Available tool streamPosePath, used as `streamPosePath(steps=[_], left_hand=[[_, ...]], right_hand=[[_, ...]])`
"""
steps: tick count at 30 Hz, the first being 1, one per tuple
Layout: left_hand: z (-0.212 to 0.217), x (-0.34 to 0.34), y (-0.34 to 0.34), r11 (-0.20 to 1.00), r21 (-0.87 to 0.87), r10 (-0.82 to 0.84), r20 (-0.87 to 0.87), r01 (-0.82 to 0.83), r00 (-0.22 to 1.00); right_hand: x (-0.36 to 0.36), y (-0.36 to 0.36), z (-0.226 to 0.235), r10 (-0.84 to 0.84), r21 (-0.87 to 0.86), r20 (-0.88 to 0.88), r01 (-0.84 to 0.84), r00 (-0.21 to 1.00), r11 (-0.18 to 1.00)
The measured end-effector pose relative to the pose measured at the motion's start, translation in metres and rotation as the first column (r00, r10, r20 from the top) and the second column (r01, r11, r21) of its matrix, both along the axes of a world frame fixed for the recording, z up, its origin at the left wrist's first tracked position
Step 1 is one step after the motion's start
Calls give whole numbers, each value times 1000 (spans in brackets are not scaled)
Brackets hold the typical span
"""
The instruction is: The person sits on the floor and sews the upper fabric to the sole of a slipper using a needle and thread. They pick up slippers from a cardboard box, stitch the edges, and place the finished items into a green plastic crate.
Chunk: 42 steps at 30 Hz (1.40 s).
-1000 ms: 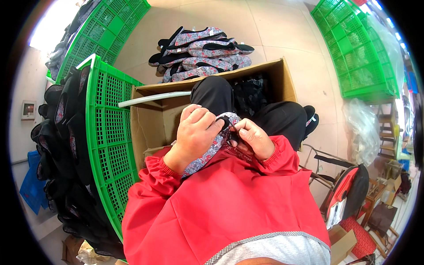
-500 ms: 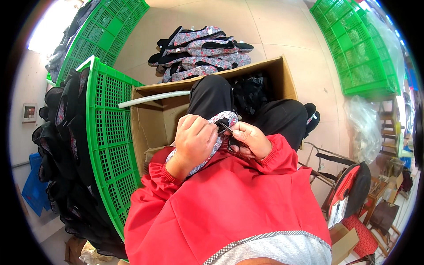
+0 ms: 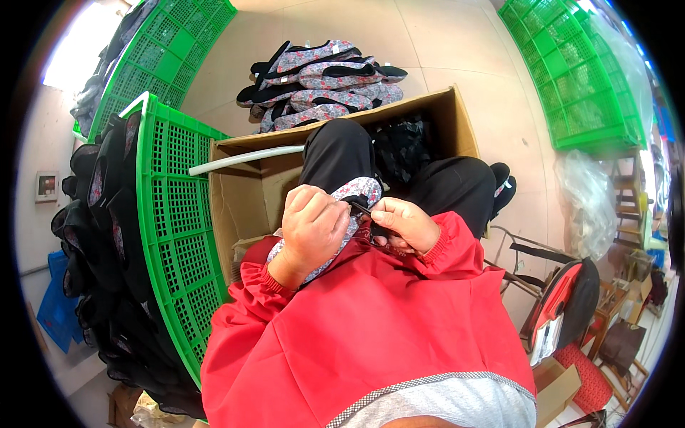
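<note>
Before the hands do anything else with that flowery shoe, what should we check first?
1. Left hand has a firm hold on the flowery shoe: ok, the fingers wrap over it.
2. Right hand pinches the thin dark piece at the shoe's edge: ok, though what the piece is, cannot tell.
3. Shoe is steady over the lap: ok, it rests by the black trousers.
4. Cardboard box in front stands open: ok.
5. Pile of finished flowery shoes on the floor lies beyond the box: ok.
6. Green crate on the left hung with dark shoes leaves the elbow room: cannot tell.
</note>
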<state>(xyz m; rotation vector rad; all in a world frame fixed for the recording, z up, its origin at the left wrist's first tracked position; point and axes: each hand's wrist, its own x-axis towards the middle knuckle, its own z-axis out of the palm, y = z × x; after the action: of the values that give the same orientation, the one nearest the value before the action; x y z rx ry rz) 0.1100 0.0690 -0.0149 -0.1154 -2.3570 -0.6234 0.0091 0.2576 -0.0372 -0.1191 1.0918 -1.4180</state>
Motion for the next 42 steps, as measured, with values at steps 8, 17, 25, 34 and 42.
streamPosePath(steps=[8, 17, 25, 34, 42], left_hand=[[-2, 2, 2, 1000, 1, -25, 18, 25, 1000], [-6, 3, 3, 999, 7, -44, 10, 44, 999], [-5, 4, 4, 998, -4, -59, 26, 59, 998], [10, -12, -23, 982, -33, 187, 123, -184, 975], [7, -11, -57, 825, -495, 514, 454, -274, 728]], right_hand=[[1, -2, -2, -3, 6, -37, 3, 999, 1000], [-1, -2, -9, 18, -1, -98, -18, 995, 1000], [1, -2, -18, 8, -13, -113, -9, 994, 1000], [5, 8, -14, -212, -282, -10, 201, 977, 938], [28, 10, -46, -429, -345, -66, 383, 901, 857]])
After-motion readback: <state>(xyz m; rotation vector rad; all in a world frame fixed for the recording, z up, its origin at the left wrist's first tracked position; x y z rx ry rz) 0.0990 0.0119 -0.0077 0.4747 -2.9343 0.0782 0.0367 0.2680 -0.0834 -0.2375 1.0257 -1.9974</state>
